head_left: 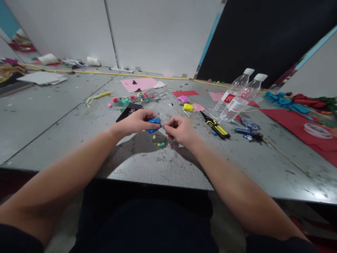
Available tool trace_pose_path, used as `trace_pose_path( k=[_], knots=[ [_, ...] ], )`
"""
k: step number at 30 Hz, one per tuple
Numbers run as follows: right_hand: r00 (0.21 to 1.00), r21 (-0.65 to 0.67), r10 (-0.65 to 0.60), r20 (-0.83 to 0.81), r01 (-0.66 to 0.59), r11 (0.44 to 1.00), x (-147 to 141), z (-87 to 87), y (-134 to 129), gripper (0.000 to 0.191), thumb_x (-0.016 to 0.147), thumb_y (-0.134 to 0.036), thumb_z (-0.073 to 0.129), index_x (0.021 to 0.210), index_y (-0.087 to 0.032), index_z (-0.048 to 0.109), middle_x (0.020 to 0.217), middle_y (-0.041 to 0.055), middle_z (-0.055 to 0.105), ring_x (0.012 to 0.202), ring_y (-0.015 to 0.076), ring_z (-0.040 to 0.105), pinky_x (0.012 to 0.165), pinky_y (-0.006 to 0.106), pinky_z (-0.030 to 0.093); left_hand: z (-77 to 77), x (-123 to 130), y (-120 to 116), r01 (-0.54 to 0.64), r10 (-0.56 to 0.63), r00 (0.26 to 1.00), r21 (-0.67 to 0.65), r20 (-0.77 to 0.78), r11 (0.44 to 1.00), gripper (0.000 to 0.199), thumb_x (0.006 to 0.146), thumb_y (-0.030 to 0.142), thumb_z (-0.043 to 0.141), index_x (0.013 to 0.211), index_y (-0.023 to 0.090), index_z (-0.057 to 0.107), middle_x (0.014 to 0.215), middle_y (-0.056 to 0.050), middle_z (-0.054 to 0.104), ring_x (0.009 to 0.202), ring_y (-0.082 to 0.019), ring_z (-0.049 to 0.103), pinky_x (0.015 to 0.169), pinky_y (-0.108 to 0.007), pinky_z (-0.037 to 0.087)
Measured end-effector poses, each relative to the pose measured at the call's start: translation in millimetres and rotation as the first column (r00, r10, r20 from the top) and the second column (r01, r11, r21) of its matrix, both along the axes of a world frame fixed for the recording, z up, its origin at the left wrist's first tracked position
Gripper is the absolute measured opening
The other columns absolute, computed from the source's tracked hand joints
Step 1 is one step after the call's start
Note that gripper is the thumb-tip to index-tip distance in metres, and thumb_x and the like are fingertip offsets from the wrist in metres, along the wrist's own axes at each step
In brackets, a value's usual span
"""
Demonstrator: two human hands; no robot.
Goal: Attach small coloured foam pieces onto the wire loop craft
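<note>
A small blue packet (153,125) is gripped between the thumb and fingers of my left hand (138,121). Close to its right end, my right hand (181,130) is pinched, its fingertips near the packet's clear edge; what they hold is too small to make out. Beneath both hands, a loop of clear string with green and yellow beads (158,144) lies on the table. A black card (129,111) rests partly behind my left hand.
Yellow-and-black pliers (217,126) lie right of my right hand, near two clear plastic bottles (234,96). Yellow (187,107) and pink packets (183,99) sit beyond my hands. Colourful beads (129,99), pink paper (138,84) and red sheets (297,130) are spread on the grey table (65,123).
</note>
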State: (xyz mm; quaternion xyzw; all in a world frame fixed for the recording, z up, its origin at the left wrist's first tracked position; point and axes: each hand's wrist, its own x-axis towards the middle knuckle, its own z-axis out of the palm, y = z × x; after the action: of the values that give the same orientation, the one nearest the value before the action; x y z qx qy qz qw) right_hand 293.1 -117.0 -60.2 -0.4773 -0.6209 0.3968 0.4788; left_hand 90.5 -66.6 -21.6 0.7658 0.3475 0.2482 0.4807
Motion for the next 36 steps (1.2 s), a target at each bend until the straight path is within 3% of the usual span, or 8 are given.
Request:
trace_pose_path(
  k=[8, 14, 20, 25, 36],
  knots=[
    [0.999, 0.018, 0.045, -0.026, -0.044, 0.999, 1.5, 0.8, 0.3, 0.022, 0.075, -0.039, 0.077, 0.081, -0.022, 0.063, 0.058, -0.0034, 0.063, 0.047, 0.0122, 0.057, 0.047, 0.026, 0.046, 1.3, 0.5, -1.8, -0.009, 0.01, 0.999, -0.017, 0.035, 1.0, 0.016, 0.078, 0.027, 0.078, 0.086, 0.018, 0.067, 0.079, -0.002, 0.067, 0.072, -0.013, 0.061, 0.067, -0.026, 0.048],
    [0.995, 0.029, 0.098, 0.0, -0.098, 0.995, 1.1, -0.4, -0.5, 0.022, 0.077, -0.041, 0.076, 0.078, -0.023, 0.063, 0.055, -0.0055, 0.061, 0.044, 0.0109, 0.055, 0.045, 0.025, 0.043, 1.2, 0.6, -2.0, 0.016, -0.016, 1.0, 0.034, -0.006, 0.999, 0.015, 0.079, 0.028, 0.076, 0.086, 0.018, 0.068, 0.079, -0.001, 0.066, 0.071, -0.013, 0.059, 0.067, -0.027, 0.047],
    [0.988, 0.02, 0.137, -0.072, -0.136, 0.991, -1.0, 0.0, -1.8, 0.029, 0.076, -0.045, 0.078, 0.091, -0.024, 0.063, 0.05, -0.0102, 0.055, 0.041, 0.01, 0.053, 0.042, 0.024, 0.042, -1.6, -1.2, 0.5, 0.031, -0.012, 0.995, 0.184, -0.102, 0.982, 0.02, 0.081, 0.034, 0.074, 0.08, 0.018, 0.063, 0.07, 0.001, 0.058, 0.064, -0.012, 0.05, 0.06, -0.027, 0.037],
    [0.983, -0.062, 0.105, -0.148, -0.115, 0.991, -1.1, 0.5, -0.1, 0.032, 0.075, -0.044, 0.081, 0.094, -0.024, 0.066, 0.053, -0.0081, 0.058, 0.044, 0.0118, 0.056, 0.042, 0.025, 0.045, -3.9, -0.3, 0.9, 0.095, -0.005, 0.979, 0.436, -0.203, 0.895, 0.017, 0.081, 0.032, 0.072, 0.076, 0.02, 0.061, 0.066, 0.002, 0.054, 0.063, -0.013, 0.045, 0.061, -0.029, 0.032],
    [0.953, -0.16, 0.068, -0.295, -0.119, 0.98, -2.6, -6.8, 6.6, 0.029, 0.072, -0.039, 0.087, 0.084, -0.022, 0.067, 0.053, -0.0075, 0.06, 0.043, 0.0089, 0.055, 0.04, 0.02, 0.044, -10.5, 3.4, 5.1, 0.163, 0.021, 0.968, 0.693, -0.249, 0.702, 0.015, 0.087, 0.025, 0.064, 0.074, 0.019, 0.062, 0.069, 0.0, 0.062, 0.062, -0.013, 0.051, 0.064, -0.028, 0.037]
  ],
)
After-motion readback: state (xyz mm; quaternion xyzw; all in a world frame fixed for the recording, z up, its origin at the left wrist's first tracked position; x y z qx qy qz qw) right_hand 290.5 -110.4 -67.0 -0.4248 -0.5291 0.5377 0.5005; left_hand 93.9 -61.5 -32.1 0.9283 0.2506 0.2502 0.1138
